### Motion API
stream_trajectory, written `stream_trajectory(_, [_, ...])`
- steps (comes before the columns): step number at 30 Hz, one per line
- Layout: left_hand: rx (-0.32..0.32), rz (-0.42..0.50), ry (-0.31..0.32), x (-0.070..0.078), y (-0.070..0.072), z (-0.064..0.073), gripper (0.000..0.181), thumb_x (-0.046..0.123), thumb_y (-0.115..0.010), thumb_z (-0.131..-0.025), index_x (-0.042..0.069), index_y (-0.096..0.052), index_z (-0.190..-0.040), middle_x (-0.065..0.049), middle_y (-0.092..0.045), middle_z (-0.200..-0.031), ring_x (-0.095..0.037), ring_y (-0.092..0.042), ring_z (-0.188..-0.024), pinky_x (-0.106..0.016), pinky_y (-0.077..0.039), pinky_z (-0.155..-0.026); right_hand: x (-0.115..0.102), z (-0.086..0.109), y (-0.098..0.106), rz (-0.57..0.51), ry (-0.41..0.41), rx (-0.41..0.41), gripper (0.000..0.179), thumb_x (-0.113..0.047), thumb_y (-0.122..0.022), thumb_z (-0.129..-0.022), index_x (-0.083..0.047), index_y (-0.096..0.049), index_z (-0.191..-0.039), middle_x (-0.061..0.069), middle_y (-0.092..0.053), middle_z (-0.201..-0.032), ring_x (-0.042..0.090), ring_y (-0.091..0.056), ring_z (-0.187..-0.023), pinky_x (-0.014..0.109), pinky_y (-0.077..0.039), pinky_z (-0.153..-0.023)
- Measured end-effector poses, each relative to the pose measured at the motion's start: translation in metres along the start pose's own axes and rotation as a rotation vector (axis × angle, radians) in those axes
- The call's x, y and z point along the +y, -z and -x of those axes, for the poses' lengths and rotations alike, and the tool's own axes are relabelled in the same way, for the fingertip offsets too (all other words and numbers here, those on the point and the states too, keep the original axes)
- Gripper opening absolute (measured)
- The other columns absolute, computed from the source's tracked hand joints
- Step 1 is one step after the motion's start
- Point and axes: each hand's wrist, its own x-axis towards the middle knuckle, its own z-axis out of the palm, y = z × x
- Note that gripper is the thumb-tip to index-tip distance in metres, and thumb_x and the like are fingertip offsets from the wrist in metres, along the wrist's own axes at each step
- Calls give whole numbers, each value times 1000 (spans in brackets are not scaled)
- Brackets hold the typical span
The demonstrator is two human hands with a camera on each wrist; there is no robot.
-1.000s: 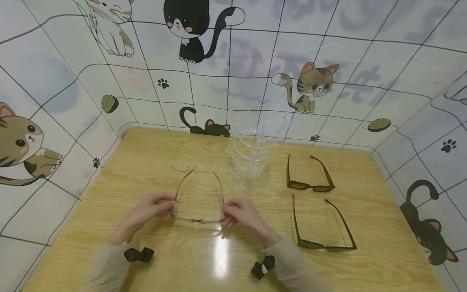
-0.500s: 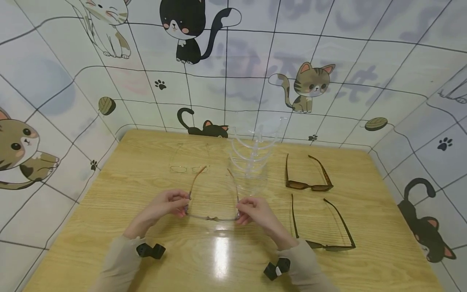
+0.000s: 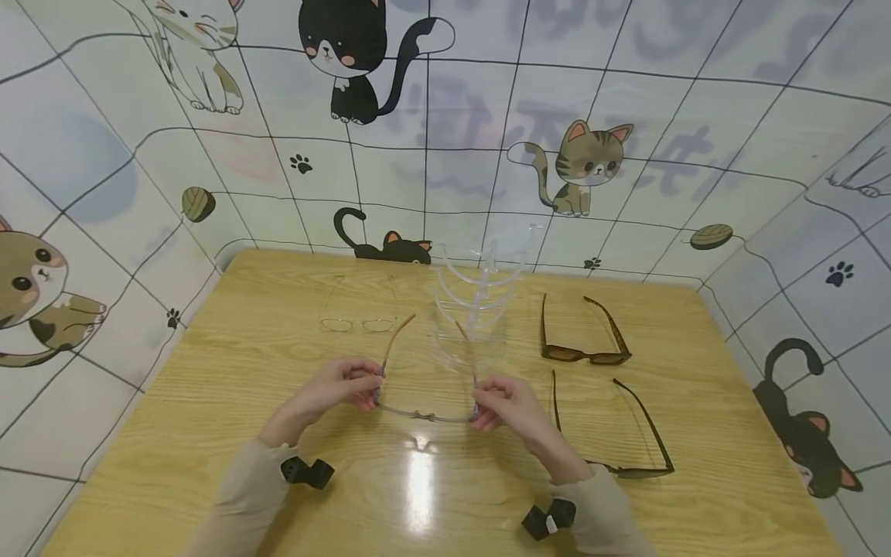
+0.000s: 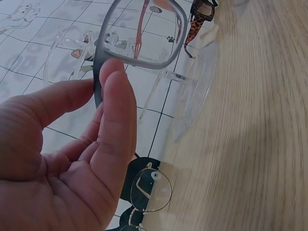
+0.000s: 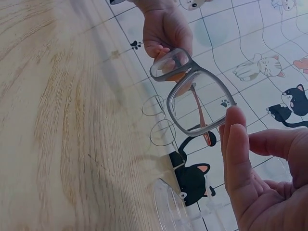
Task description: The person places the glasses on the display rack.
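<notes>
A pair of grey-framed eyeglasses with brownish temples is held up between both hands, temples pointing away toward the wall. My left hand pinches the left hinge corner of the frame between thumb and fingers. At the opposite corner, my right hand pinches the frame the same way. Close behind the temple tips stands a clear tiered glasses stand. In the right wrist view the grey frame shows both lenses, with the left hand at its far end.
Thin wire-rimmed glasses lie at the back left of the wooden table. To the right lie tortoiseshell sunglasses and, nearer, dark sunglasses, partly covered by the right arm. A cat-patterned wall covering encloses the table.
Both hands have carried the grey eyeglasses to the right, bringing the temples in front of the clear stand. The right forearm now covers part of the dark sunglasses. The view has shifted slightly.
</notes>
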Motion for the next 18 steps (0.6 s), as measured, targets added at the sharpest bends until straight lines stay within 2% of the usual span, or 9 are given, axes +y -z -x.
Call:
stream_trajectory(5, [-15, -2, -8, 2, -6, -5, 40, 12, -58, -93, -19, -48, -114, -15, -64, -84, -18, -65, -68, -46, -56, -70, -1, 6, 7, 10, -4, 5, 33, -14, -57, -94, 15, -53, -109, 4, -64, -70, 22, -67, -63, 39, -58, -60])
stream_trajectory(10, [-28, 8, -8, 4, -12, -11, 38, 11, -58, -93, -19, -48, -114, -18, -63, -86, -17, -65, -68, -44, -57, -71, -1, 10, 14, 25, -17, 29, 33, -15, -57, -94, 14, -54, -108, 4, -63, -69, 23, -67, -64, 44, -57, -63])
stream_trajectory(18, [-24, 15, -16, 9, -24, -24, 37, 12, -57, -94, -18, -49, -113, -13, -64, -83, -16, -64, -68, -41, -57, -70, -2, 14, 29, 3, -11, 44, 32, -13, -56, -94, 16, -52, -108, 7, -65, -71, 19, -67, -61, 39, -58, -60])
